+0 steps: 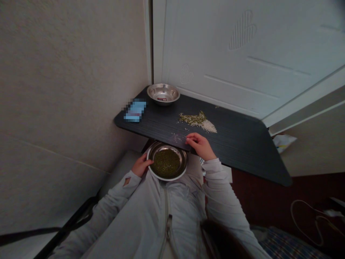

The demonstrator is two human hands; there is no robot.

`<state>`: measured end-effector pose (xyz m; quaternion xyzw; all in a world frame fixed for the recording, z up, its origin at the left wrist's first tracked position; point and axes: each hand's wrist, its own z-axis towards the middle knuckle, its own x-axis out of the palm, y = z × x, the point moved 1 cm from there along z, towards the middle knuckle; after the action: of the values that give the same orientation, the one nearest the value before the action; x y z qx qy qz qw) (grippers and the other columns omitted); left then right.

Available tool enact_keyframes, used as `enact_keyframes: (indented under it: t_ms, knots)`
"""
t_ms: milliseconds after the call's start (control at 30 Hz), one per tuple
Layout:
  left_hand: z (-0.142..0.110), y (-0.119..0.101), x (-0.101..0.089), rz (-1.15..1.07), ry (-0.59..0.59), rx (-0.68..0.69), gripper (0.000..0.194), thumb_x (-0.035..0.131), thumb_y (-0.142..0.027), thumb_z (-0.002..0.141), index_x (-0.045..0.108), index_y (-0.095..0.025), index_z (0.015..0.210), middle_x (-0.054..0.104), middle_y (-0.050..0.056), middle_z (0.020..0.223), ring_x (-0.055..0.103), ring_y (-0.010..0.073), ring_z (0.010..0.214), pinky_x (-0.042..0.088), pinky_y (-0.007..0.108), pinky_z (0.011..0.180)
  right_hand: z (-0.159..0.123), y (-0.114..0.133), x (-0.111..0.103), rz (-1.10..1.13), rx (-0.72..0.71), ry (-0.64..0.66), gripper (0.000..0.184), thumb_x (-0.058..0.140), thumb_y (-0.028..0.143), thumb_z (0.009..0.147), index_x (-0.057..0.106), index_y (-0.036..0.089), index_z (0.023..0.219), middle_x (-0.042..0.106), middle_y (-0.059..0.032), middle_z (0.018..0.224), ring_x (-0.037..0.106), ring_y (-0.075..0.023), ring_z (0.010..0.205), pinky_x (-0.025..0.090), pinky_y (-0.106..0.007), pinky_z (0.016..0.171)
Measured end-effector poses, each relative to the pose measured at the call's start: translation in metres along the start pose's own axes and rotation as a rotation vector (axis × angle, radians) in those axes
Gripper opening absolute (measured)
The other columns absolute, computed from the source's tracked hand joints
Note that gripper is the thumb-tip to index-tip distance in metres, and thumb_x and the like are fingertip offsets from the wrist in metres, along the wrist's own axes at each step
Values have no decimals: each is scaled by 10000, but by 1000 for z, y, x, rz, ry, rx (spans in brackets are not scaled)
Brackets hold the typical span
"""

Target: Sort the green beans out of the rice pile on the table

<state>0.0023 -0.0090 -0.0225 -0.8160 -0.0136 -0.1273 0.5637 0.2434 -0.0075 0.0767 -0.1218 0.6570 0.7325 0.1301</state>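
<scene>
My left hand point(141, 166) grips the rim of a steel bowl point(184, 164) filled with green beans, held just under the near edge of a black table point(242, 144). My right hand point(199, 144) rests at that edge with its fingers curled on a thin dark card point(180, 140) that carries a few white grains. Farther back on the table lies a small heap of green beans mixed with white rice point(198, 121).
An empty steel bowl point(163, 93) stands at the table's far corner, beside a blue blurred packet point(134, 110). A wall runs along the left, a white door behind the table. A white cable point(304, 216) lies on the floor at the right.
</scene>
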Motion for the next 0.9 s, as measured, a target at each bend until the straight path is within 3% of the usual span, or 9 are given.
enact_keyframes:
  t_ms: [100, 267, 367, 600, 900]
  knots:
    - [0, -1, 0, 4, 9, 10, 367, 614, -216, 475, 573, -114, 826, 629, 37, 754, 548, 219, 785, 388, 354, 757, 0, -2, -2, 46, 19, -83, 189, 494, 323, 652, 494, 176, 770, 542, 17, 606, 503, -90, 588, 374, -217, 578]
    - [-2, -4, 3, 1, 16, -5, 389, 603, -215, 478, 573, -116, 852, 631, 35, 737, 544, 224, 795, 388, 354, 751, 1, -13, -12, 100, 24, -519, 243, 456, 337, 664, 467, 170, 841, 530, 8, 648, 464, -79, 542, 369, -208, 530]
    - [-3, -4, 3, 5, 17, -7, 386, 604, -216, 476, 575, -119, 848, 632, 34, 745, 539, 225, 807, 387, 353, 750, 3, -18, -15, 30, 26, -670, 234, 428, 309, 669, 483, 160, 840, 541, -11, 685, 480, -95, 588, 380, -221, 564]
    - [-2, -4, 2, -7, 17, 1, 358, 608, -204, 474, 574, -118, 820, 629, 39, 772, 536, 226, 816, 381, 353, 763, 2, -17, -14, -278, 2, -707, 278, 355, 188, 656, 574, 152, 823, 572, -64, 861, 489, -154, 829, 347, -291, 778]
    - [-2, -5, 3, -8, 14, -1, 393, 606, -208, 470, 573, -111, 849, 627, 43, 758, 536, 233, 821, 377, 364, 771, 2, -11, -11, -339, 15, -543, 299, 359, 173, 660, 591, 159, 847, 583, -60, 883, 504, -156, 833, 356, -292, 778]
